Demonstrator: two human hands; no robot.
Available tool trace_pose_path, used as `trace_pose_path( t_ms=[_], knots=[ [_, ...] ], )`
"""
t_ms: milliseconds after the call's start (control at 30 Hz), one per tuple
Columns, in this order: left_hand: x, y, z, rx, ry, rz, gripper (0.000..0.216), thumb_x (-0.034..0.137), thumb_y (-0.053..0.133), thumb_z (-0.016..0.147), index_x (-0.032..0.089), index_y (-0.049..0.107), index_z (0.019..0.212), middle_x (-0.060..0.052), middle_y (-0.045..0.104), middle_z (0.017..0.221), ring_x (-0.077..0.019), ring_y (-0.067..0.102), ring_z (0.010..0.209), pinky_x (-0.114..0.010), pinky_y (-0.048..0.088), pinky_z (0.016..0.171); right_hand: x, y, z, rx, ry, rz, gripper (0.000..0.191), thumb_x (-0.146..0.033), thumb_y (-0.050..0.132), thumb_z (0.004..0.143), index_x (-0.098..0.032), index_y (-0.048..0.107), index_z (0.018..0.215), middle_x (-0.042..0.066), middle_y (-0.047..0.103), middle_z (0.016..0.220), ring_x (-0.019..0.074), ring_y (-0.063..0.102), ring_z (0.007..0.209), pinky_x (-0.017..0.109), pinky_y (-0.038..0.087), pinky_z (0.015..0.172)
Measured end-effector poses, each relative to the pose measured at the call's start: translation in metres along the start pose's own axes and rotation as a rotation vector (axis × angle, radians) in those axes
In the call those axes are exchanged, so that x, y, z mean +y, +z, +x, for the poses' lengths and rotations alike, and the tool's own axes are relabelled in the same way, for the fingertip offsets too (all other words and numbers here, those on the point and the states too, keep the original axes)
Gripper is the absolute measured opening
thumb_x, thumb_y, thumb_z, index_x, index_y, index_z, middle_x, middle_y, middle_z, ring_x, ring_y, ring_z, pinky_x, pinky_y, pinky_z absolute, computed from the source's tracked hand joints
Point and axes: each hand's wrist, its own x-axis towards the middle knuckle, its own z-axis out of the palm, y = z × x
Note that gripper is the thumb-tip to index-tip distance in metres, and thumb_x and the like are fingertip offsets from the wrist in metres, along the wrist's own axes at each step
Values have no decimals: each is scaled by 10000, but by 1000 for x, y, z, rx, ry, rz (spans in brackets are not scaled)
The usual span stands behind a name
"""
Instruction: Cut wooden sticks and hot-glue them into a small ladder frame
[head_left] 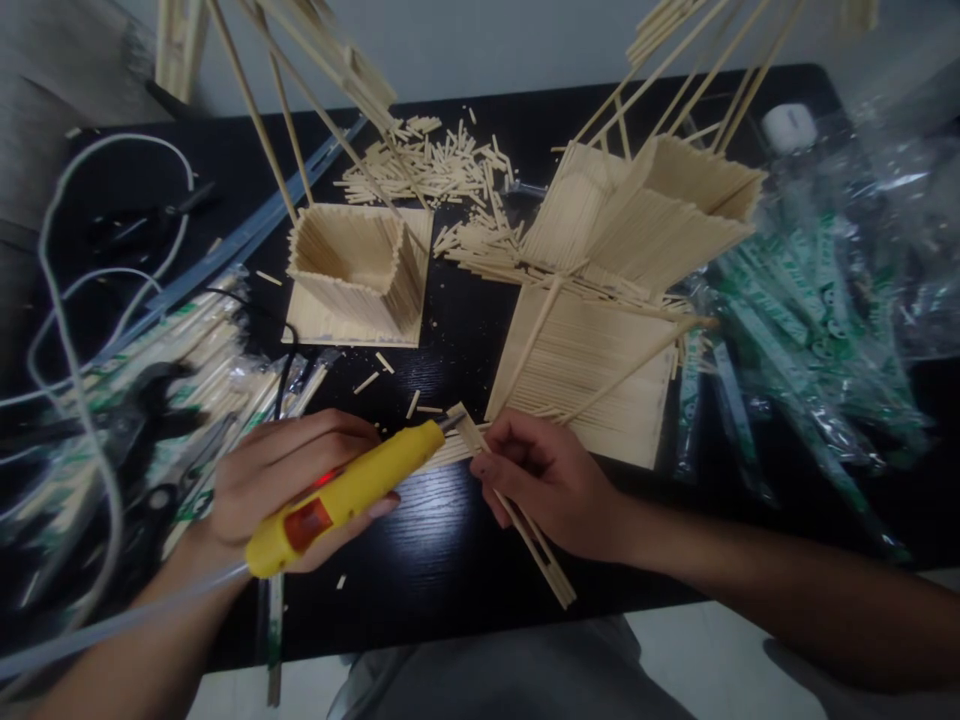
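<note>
My left hand point(277, 460) is wrapped round a yellow glue gun point(352, 490), with a translucent glue stick point(150, 615) sticking out of its back end and a red light glowing on its side. Between the fingers of my right hand point(551, 480) is a narrow piece made of thin wooden sticks point(536, 550), slanting toward me. The gun's nozzle meets or nearly meets the far end of this piece; I cannot tell which. Beyond my hands stands an open-topped stick box point(352, 290) on a flat base. To its right, a larger stick structure point(652, 215) leans above a flat stick panel point(622, 400).
Short cut sticks point(427, 165) lie heaped at the back. Wrapped chopsticks point(217, 350), black pliers point(127, 410) and a white cable point(56, 260) crowd the left side. Green-printed plastic wrappers point(810, 300) cover the right. Tall thin sticks rise from both structures.
</note>
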Motion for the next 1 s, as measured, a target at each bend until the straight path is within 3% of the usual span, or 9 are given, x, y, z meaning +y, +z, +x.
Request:
trace_pose_path(
  t_ms=[200,367,567,700,867,1000],
  knots=[
    [0,2,3,55,18,6,173,241,786,870,172,666,975,-52,723,826,-169,738,727,-237,592,550,-3,1,-1,8,-5,-32,296,-344,738,978,-201,528,826,-76,585,562,46,448,423,153,342,411],
    [3,3,1,73,-80,6,125,234,764,879,201,680,965,-34,727,826,-166,746,737,-245,597,573,-7,2,-2,34,-58,-106,248,-298,762,944,-197,558,846,-71,587,611,56,491,480,162,360,435],
    [5,5,0,34,-5,43,196,318,798,861,210,681,975,-38,746,842,-172,758,711,-245,600,560,-5,3,-2,66,-84,-122,253,-277,755,940,-202,541,827,-77,583,621,53,489,473,174,359,440],
    [5,3,3,-9,4,44,160,330,750,906,218,665,983,-51,741,843,-176,755,700,-259,607,556,-5,4,-1,97,-101,-124,262,-278,770,930,-198,548,817,-70,592,633,54,501,493,174,364,451],
    [4,2,8,63,-1,37,122,287,751,903,230,659,960,-27,727,790,-171,745,675,-241,594,515,-4,4,-3,104,-80,-106,265,-298,775,940,-193,557,832,-63,609,634,54,502,493,170,357,444],
    [6,3,7,43,4,54,140,359,712,936,240,649,974,-29,734,790,-178,747,685,-265,608,525,0,2,-3,70,-40,-39,281,-388,723,989,-194,557,873,-72,592,619,50,462,458,169,342,420]
  ],
)
